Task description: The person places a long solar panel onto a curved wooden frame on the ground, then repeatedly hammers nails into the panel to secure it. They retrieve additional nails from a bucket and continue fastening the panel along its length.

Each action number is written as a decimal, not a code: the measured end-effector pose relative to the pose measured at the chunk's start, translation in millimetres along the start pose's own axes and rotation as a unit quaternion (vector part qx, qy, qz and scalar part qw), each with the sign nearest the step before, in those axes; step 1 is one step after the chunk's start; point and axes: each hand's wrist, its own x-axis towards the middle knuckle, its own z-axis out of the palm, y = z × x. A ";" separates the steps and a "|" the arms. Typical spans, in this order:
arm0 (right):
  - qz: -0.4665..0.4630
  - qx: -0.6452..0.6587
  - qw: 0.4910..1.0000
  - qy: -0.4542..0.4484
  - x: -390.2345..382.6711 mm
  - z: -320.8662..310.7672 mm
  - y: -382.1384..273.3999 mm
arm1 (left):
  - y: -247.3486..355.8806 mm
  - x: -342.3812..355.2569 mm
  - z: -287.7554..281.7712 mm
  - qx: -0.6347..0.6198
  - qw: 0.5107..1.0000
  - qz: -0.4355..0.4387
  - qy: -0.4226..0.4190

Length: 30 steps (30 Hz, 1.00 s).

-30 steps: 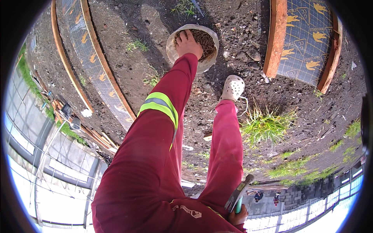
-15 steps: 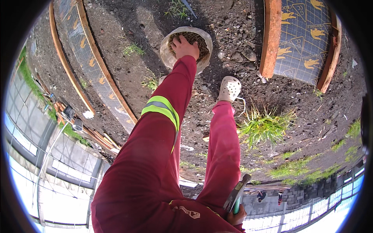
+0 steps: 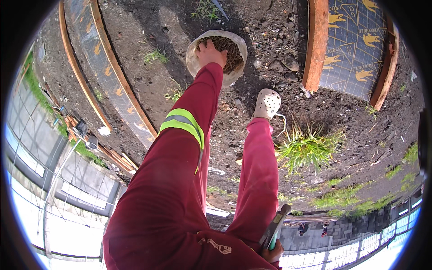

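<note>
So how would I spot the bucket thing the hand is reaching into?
Find the long red sleeve with its bright yellow band. Follow it up to the left hand. There on the dark soil sits a round pale bucket full of dry brown stalks, the only round container around.

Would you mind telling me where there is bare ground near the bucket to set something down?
Bare soil lies left of the bucket, up to the long board. Right of it, stones crowd the ground before the framed panel. Below, the shoe and grass tuft fill the space.
</note>
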 end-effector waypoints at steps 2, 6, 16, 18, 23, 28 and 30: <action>-0.006 -0.006 1.000 0.015 0.5 1.1 -2.4 | -0.7 1.7 -2.6 0.010 1.000 0.016 0.002; -0.019 0.008 1.000 0.017 2.1 -0.8 -7.9 | 4.3 -1.9 1.9 0.022 0.999 -0.010 0.044; 0.002 0.019 1.000 -0.019 4.8 -3.0 -6.5 | -3.6 -10.9 9.4 -0.039 0.998 0.028 0.047; 0.003 0.031 0.999 -0.014 3.8 -1.6 -5.0 | -1.3 -11.7 13.8 -0.036 0.997 0.015 0.072; -0.017 0.019 1.000 0.012 2.1 4.6 1.1 | -0.7 -8.3 14.7 -0.020 0.998 0.015 0.051; -0.015 0.023 0.999 -0.018 3.6 1.9 1.5 | -1.7 -9.3 6.4 -0.051 0.998 0.021 0.019; 0.002 0.027 0.999 -0.022 4.6 -0.8 -1.0 | 0.4 -11.8 6.3 -0.034 0.999 0.023 0.019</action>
